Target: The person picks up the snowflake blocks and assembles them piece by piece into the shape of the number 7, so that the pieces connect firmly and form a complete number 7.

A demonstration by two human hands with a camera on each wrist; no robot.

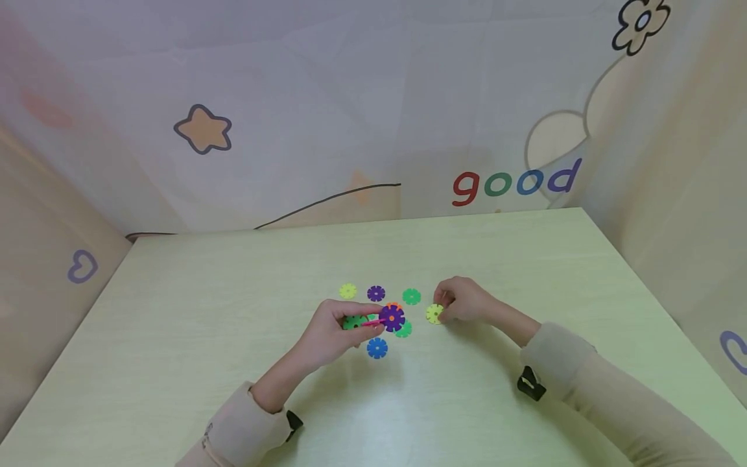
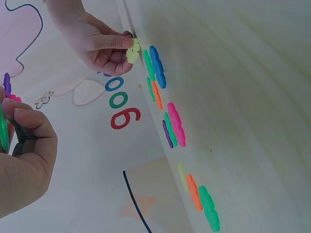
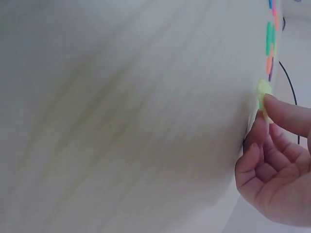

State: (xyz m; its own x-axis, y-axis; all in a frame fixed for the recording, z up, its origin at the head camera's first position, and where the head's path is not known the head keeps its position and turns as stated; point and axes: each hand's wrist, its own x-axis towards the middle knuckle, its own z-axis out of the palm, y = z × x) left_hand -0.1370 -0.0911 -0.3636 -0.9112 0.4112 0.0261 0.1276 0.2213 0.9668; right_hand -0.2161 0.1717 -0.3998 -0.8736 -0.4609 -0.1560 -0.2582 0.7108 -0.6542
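Observation:
In the head view, my left hand (image 1: 329, 334) holds a few joined notched plastic discs between thumb and fingers. A purple disc (image 1: 392, 319) faces up at the fingertips, a pink disc (image 1: 372, 322) stands edge-on beside it, and a green disc (image 1: 354, 322) shows between thumb and fingers. How they slot together is partly hidden. To the right, my right hand (image 1: 467, 299) pinches a yellow disc (image 1: 434, 314) by its edge, just above or at the table. The right wrist view shows thumb and forefinger on that yellow disc (image 3: 263, 94), other fingers curled beneath.
Loose discs lie on the pale table (image 1: 233, 337): yellow (image 1: 348, 290), purple (image 1: 376, 294), green (image 1: 411, 296), another green (image 1: 404, 329) and blue (image 1: 377, 348). Orange (image 2: 194, 192) and pink (image 2: 176, 124) ones show in the left wrist view. Printed cloth (image 1: 303, 117) hangs behind.

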